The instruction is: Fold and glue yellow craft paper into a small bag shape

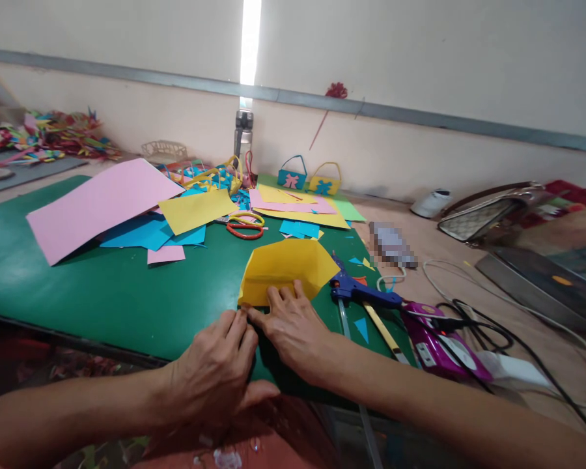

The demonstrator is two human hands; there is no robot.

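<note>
Far left on the green mat (78, 286) lies a big pink sheet (97, 205), with blue paper (137, 233) and a yellow sheet (195, 210) overlapping beside it. Nearer, the left hand (217, 371) lies knuckles up at the mat's near edge, fingers curled loosely and fingertips pressing down at the near left corner of the folded yellow paper (286, 270); it grips nothing. That paper sits in the middle of the mat, just in front of both hands, its far part lifted like a flap. The right hand (293, 326) lies flat and spread, fingers pinning the paper's near fold, wrist low, forearm coming in from the right. To crease well here, I'd judge the fingertips should hold the edges aligned and slide outward along the fold with steady pressure, so the sheet doesn't creep. Right of the paper lies a blue glue gun (359, 290), then a purple tool (434, 339) among black cables (488, 332).
</note>
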